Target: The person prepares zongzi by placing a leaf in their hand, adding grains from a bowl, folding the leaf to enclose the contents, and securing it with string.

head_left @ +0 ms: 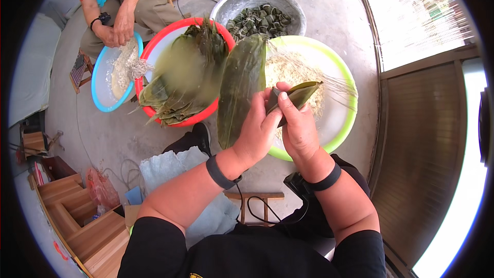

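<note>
Both my hands meet over the lime-rimmed basin [339, 139], holding a green leaf [303, 94] folded into a pointed cone. My left hand [259, 126] grips its left side, fingers wrapped behind it. On the right side, my right hand [300, 123] pinches it with the thumb on top. A broad, wet leaf [240, 88] stretches beyond my left hand; whether that hand also holds it I cannot tell. Pale rice [289, 67] lies in the basin below, with thin strings [332, 81] draped across it. The inside of the folded leaf is hidden.
A red-rimmed basin [227, 33] holds leaves in cloudy water [185, 65]. Behind stands a metal basin [297, 19] with several wrapped leaf dumplings [262, 19]. At upper left, another person's hands [115, 33] work over a blue-rimmed basin [101, 98]. Cables [270, 210] run near my lap.
</note>
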Demonstrator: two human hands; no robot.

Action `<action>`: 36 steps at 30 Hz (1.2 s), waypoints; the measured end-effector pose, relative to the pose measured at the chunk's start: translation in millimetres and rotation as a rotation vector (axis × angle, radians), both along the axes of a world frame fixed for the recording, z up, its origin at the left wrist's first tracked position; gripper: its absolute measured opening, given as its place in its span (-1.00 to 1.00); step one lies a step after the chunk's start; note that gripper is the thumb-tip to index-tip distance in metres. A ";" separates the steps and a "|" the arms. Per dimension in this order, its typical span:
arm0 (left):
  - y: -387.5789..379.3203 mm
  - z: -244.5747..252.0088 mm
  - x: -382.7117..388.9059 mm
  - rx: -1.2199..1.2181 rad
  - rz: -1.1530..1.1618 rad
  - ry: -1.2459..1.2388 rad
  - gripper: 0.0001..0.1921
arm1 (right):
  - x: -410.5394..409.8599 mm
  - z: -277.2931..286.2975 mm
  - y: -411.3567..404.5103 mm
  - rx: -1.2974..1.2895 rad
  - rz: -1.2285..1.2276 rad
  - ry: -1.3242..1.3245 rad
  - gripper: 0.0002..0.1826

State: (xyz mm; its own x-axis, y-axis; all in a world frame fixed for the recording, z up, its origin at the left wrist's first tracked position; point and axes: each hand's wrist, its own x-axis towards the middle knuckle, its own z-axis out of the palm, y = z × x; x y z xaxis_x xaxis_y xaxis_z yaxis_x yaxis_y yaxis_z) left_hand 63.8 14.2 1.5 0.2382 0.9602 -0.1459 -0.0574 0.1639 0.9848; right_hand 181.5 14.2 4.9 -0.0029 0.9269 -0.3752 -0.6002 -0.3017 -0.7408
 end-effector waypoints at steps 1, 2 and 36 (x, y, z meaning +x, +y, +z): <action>-0.9 -4.9 -0.1 -0.001 -0.001 0.001 -0.58 | -1.2 1.3 -1.1 -0.009 -0.016 0.013 -0.55; -1.7 -14.1 -0.3 0.028 -0.027 0.007 -0.56 | -0.6 1.4 -1.3 -0.010 -0.017 0.014 -0.55; 4.6 1.3 -8.3 0.395 0.037 0.233 -0.63 | 24.8 11.5 -4.0 0.309 0.154 -0.540 -0.71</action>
State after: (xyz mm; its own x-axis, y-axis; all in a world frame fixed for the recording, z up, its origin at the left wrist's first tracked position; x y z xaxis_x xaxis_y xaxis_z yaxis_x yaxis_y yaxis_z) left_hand 55.6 18.8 2.8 0.2066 0.9603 0.1877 0.1745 -0.2249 0.9586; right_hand 206.3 10.2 16.5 -0.0297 0.9967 -0.0760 -0.0850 -0.0783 -0.9933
